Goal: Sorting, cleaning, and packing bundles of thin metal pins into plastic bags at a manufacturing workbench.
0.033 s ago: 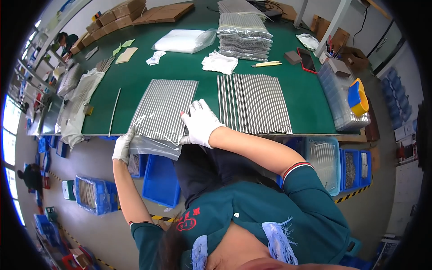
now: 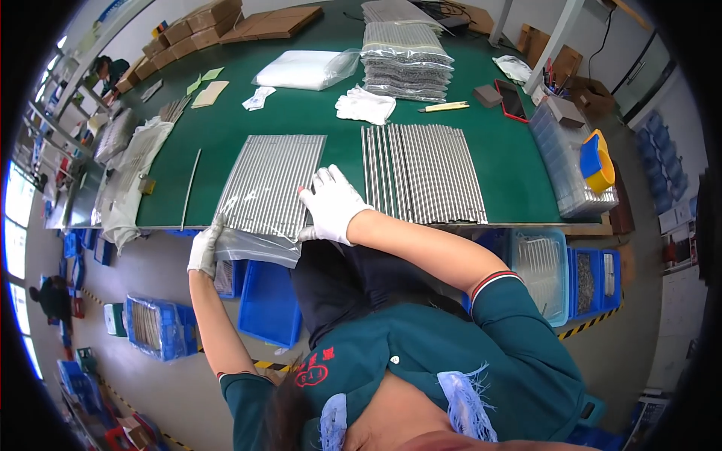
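A clear plastic bag with a flat row of thin silvery metal rods in it lies at the table's front edge. Its loose end hangs over that edge. My left hand, in a white glove, pinches the bag's near left corner, thumb on top. Against the rods' right side rests my gloved right hand, fingers stretched out and thumb spread toward the near right corner. One reddish fingertip shows bare. A second row of metal rods lies unbagged to the right of my right hand.
Farther back are white gloves, a yellow cutter, a stack of filled bags and a pile of clear plastic. A single rod lies at left. Clear boxes with a yellow-blue tape dispenser stand at right. Blue bins sit below.
The bagged rods have shifted slightly left and toward me, and my right hand has moved a little left with them. My left hand keeps its grip on the corner.
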Motion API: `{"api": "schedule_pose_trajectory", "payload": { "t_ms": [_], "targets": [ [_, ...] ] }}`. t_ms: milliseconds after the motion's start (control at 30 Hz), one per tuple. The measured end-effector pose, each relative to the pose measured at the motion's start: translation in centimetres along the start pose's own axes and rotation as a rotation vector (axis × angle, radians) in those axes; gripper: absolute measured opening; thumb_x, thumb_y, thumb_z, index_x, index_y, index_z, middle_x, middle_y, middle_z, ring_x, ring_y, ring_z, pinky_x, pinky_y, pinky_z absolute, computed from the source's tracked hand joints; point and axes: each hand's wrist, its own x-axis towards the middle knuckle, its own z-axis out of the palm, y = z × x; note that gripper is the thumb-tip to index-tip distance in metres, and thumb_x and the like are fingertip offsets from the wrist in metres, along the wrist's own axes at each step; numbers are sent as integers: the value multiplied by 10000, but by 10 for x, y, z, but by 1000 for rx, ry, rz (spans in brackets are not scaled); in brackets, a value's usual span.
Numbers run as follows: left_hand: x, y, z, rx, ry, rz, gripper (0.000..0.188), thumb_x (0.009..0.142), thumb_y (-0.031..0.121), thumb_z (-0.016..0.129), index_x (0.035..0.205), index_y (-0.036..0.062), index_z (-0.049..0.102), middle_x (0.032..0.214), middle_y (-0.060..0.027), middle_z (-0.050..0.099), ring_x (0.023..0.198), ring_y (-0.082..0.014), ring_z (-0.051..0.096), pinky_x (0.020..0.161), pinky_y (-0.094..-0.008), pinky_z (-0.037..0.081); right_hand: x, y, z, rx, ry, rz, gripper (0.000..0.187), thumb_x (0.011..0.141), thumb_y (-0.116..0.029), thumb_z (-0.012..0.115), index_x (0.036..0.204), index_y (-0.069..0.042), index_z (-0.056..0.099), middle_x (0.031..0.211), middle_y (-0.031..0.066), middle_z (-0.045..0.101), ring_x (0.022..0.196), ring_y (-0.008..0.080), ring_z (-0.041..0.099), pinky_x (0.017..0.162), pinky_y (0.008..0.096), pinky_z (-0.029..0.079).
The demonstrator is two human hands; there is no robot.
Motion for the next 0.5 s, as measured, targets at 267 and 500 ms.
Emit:
{"api": "schedule_pose_trajectory", "payload": {
  "t_ms": [267, 500],
  "targets": [
    [-37, -26, -29, 206, 156, 67, 492, 897, 398, 549, 1213, 21, 573, 1024, -69, 648, 860, -138, 596, 758, -260, 483, 20, 68, -7, 233, 96, -195, 511, 864, -464, 460, 1220, -104, 532, 1077, 135, 575, 1015, 291, 537, 922, 372, 387],
    [-94, -30, -88, 116, 495, 66, 497, 930, 450, 467, 1172, 33, 585, 949, -105, 640, 858, -172, 613, 749, -278, 492, 25, 189, -22, 95, 32, 397, 439, 929, -424, 316, 1169, -148, 560, 1048, 185, 621, 970, 334, 598, 890, 413, 448]
  ]
}}
